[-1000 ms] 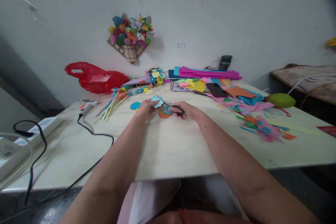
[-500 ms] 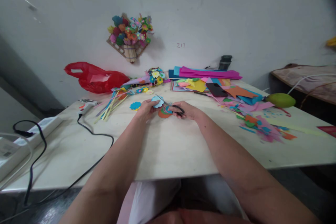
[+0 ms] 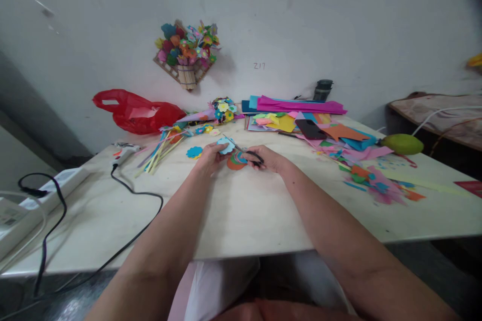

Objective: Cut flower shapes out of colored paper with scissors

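A light-blue paper flower (image 3: 226, 146) is pinched between the thumb and fingers of my left hand (image 3: 211, 157). My right hand (image 3: 266, 157) is wrapped round the black handles of a pair of scissors (image 3: 256, 158), whose blades reach left to the flower's edge. Under and between my hands lies a small pile of round paper pieces (image 3: 236, 164), orange and blue among them. Just left of my left hand, a darker blue paper flower (image 3: 194, 152) rests on the table with a bit of yellow showing beneath it.
Behind my hands lie paper strips (image 3: 154, 153), a red plastic bag (image 3: 139, 113) and a flower bouquet (image 3: 224, 109). Coloured paper sheets (image 3: 286, 123), a phone (image 3: 310, 129) and scraps (image 3: 380, 185) spread to the right. A glue gun (image 3: 126, 153) trails its black cord at left.
Hardly anything differs. Both hands keep their places, with the scissors still at the edge of the light-blue flower.
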